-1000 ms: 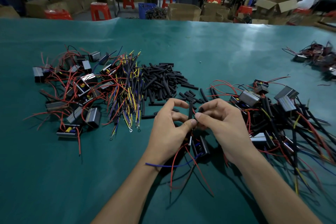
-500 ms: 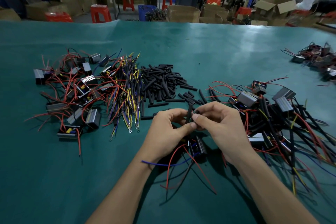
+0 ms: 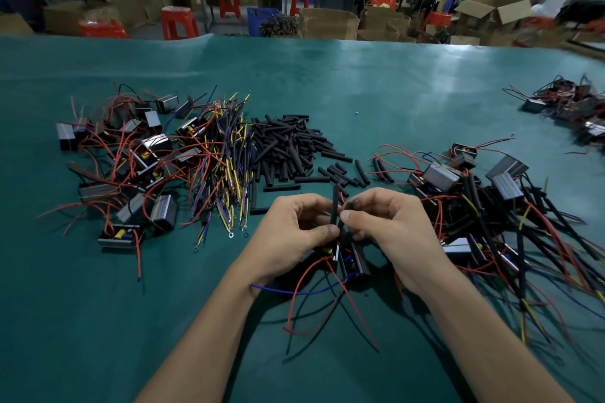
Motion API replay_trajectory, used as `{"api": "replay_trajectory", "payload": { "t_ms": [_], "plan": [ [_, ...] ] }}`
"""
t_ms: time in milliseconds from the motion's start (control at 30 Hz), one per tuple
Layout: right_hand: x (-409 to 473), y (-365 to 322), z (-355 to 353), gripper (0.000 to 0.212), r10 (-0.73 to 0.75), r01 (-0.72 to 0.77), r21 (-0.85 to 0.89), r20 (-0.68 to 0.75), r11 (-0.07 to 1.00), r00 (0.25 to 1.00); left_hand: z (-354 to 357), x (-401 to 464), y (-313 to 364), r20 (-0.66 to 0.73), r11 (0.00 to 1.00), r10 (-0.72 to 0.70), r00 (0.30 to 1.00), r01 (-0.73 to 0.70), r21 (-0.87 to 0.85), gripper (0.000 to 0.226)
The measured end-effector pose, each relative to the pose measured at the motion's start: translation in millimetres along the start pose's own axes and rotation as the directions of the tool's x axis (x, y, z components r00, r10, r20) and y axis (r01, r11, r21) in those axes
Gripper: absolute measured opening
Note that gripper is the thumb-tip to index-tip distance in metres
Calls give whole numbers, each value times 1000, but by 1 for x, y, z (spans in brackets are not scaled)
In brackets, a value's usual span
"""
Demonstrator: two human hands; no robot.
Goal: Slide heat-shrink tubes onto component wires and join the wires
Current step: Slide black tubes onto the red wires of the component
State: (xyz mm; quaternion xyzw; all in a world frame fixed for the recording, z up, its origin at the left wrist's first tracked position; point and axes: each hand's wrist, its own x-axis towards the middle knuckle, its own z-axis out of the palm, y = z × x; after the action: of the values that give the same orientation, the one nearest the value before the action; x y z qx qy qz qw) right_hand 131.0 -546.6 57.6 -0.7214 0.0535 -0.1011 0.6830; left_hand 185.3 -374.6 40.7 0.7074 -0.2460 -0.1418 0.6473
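Green table (image 3: 360, 91); left hand (image 3: 291, 232) and right hand (image 3: 393, 229) each pinch the upright heat-shrink tube (image 3: 336, 204).

Teal desk (image 3: 376, 91); black heat-shrink tubes (image 3: 288, 147); red, blue and black component wires (image 3: 314, 291); yellow-and-blue loose wires (image 3: 226, 173); red stools (image 3: 178, 23).

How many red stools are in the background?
4: one stool left behind the table, two more farther back at centre, one to the right. Boxes may hide others.
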Motion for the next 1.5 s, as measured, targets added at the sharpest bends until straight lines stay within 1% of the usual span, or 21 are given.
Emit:
{"api": "replay_trajectory", "payload": {
  "t_ms": [133,300,400,433,533,700,767,867,1033,1167,1233,1367,1433,1500],
  "plan": [
    [0,-1,-2,20,21,-20,-11,32,1000,999,1,1,-1,-26,1000,15,1000,-14,22,28],
    [-2,-3,-2,16,-2,2,0,36,1000,999,6,0,-1,-53,995,55,997,-51,84,3],
    [-4,-4,-2,8,-66,66,-12,-27,998,997,6,0,-2,-78,998,18,997,-13,56,15],
    [-5,-5,-2,7,-94,93,-36,-39,995,995,5,0,-2,-75,998,20,997,-15,61,16],
    [-5,-5,0,9,-142,138,-60,-71,989,987,5,0,-1,-61,993,26,998,-19,114,7],
    [-3,-1,0,15,-159,141,-128,-137,982,978,7,1,-2,-43,987,9,999,-2,160,10],
    [-3,0,1,16,-188,155,-193,-163,969,969,10,1,-2,-31,982,23,999,-17,190,11],
    [-4,0,3,17,-266,196,-338,-173,920,948,12,0,-2,-38,977,30,999,-21,214,13],
    [-7,-7,1,21,-342,223,-488,-169,844,924,13,-1,0,-64,978,40,997,-26,206,9],
    [-6,-9,0,17,-352,207,-546,-175,812,920,16,0,0,-79,979,51,996,-34,202,10],
    [-6,-10,-2,16,-384,220,-593,-166,775,908,16,1,0,-85,982,39,996,-23,188,10],
    [-8,-16,-7,14,-466,294,-679,-81,673,881,17,1,0,-86,981,31,996,-14,191,11],
    [-8,-19,-11,13,-470,327,-701,-15,634,882,17,1,-1,-93,981,27,995,-8,194,11],
    [-8,-21,-16,13,-450,351,-697,45,625,892,16,1,0,-99,978,30,995,-9,206,13]
  ]
}}
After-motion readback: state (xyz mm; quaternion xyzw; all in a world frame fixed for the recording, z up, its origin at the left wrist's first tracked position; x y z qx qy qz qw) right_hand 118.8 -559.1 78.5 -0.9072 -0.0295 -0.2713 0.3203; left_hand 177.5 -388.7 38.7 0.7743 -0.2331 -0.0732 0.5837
